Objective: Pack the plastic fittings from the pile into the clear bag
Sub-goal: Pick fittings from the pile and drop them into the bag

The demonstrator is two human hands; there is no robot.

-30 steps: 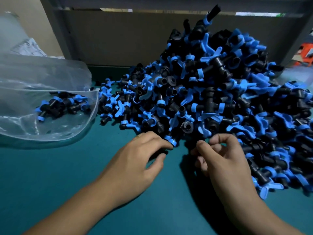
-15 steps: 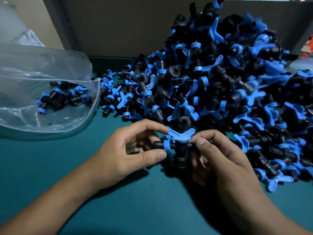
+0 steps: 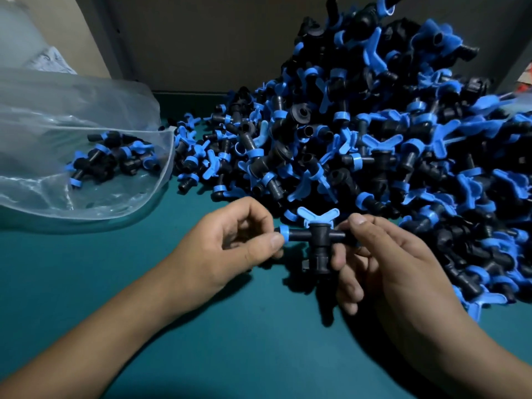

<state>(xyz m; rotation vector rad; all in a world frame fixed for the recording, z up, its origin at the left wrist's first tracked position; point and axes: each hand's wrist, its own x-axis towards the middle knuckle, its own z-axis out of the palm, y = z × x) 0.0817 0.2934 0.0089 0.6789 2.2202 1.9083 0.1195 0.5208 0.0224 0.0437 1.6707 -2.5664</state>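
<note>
A black fitting with a blue butterfly handle (image 3: 316, 234) hangs just above the green table, held between both hands. My left hand (image 3: 230, 249) pinches its left end at the blue ring. My right hand (image 3: 383, 263) grips its right end, fingers curled under the body. A large pile of black and blue fittings (image 3: 374, 139) rises behind and to the right. The clear bag (image 3: 86, 133) lies at the left with its mouth toward the pile and several fittings (image 3: 109, 159) inside.
The green table top (image 3: 144, 269) stretches in front of the bag and pile. A grey wall panel (image 3: 201, 38) closes the back. A crumpled white sheet (image 3: 49, 61) lies behind the bag.
Both hands reached into the pile's near edge, picked out one fitting, and now hold it between them in front of the pile, slightly straightened.
</note>
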